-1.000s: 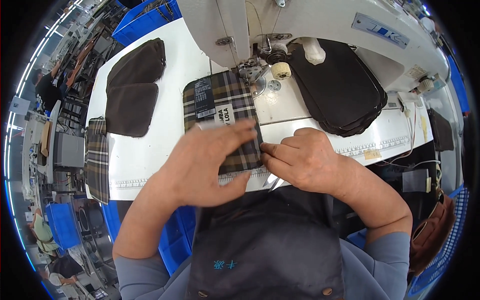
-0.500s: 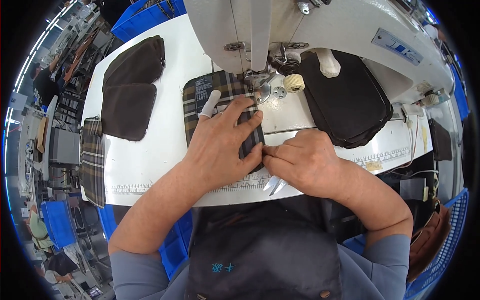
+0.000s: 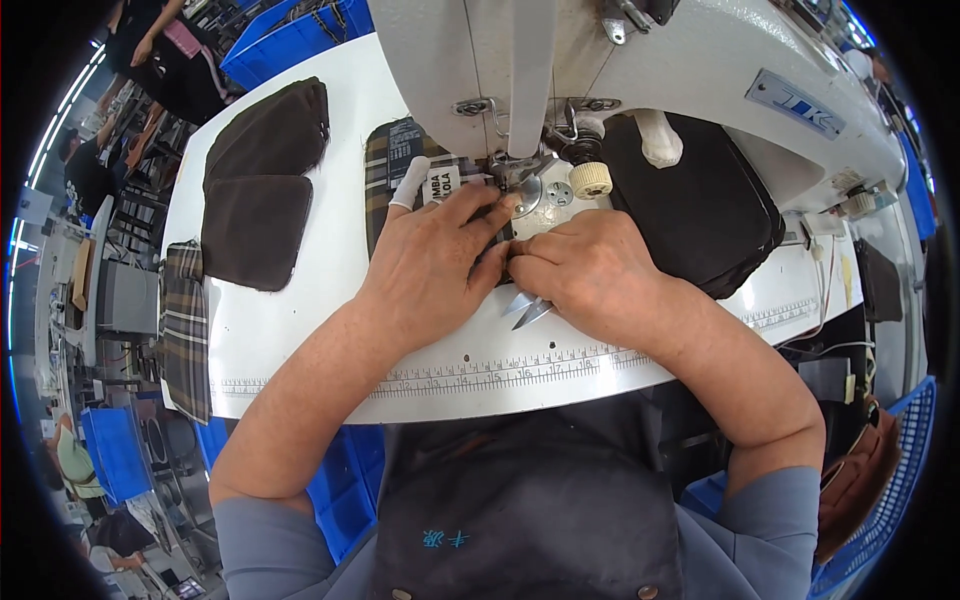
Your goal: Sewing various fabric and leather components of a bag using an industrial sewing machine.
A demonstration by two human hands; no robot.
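A plaid fabric panel [image 3: 377,185] lies on the white sewing table with its right edge at the needle area of the sewing machine [image 3: 680,75]. A dark printed patch and a white label [image 3: 443,181] show on it. My left hand [image 3: 425,255] rests over the panel with fingers spread, a white cover on one finger. My right hand [image 3: 595,265] is closed at the panel's near right edge, thumb and forefinger pinched beside my left thumb. Blades of small thread snips [image 3: 530,310] stick out below its palm. The fabric between the hands is mostly hidden.
Stacked dark panels [image 3: 690,205] lie right of the needle. Dark brown pieces [image 3: 257,230] and a folded plaid piece [image 3: 184,330] lie at the left. A printed ruler strip [image 3: 500,375] follows the near edge. Beyond the table are a blue bin [image 3: 290,45] and a person [image 3: 170,55].
Both hands and the plaid panel have moved away from me, toward the machine. The white label has come into view, more ruler strip shows, and a person has appeared at the far left.
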